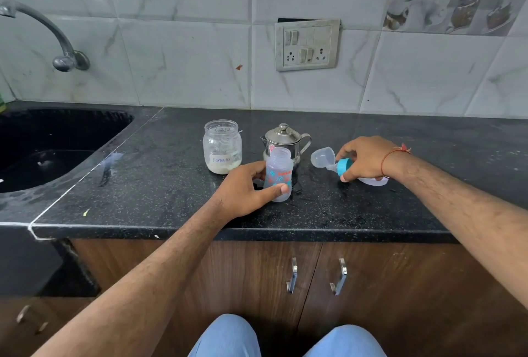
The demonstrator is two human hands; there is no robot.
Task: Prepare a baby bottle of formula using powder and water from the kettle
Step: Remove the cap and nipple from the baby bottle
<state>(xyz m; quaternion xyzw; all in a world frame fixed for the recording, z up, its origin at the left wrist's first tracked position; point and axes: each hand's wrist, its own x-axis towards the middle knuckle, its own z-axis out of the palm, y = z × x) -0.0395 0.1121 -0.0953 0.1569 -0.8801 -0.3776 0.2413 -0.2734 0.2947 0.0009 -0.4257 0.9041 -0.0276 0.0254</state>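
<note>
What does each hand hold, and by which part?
Left hand grips the bottle round its lower body; right hand holds the teal collar of the teat.

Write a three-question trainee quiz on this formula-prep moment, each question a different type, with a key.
1. True or false: the baby bottle stands upright with its neck uncovered.
2. What does the right hand hold? A) the kettle B) the teal collar with teat C) the formula jar
3. Fill in: the left hand grips the ____.

Key: 1 true; 2 B; 3 baby bottle.
</note>
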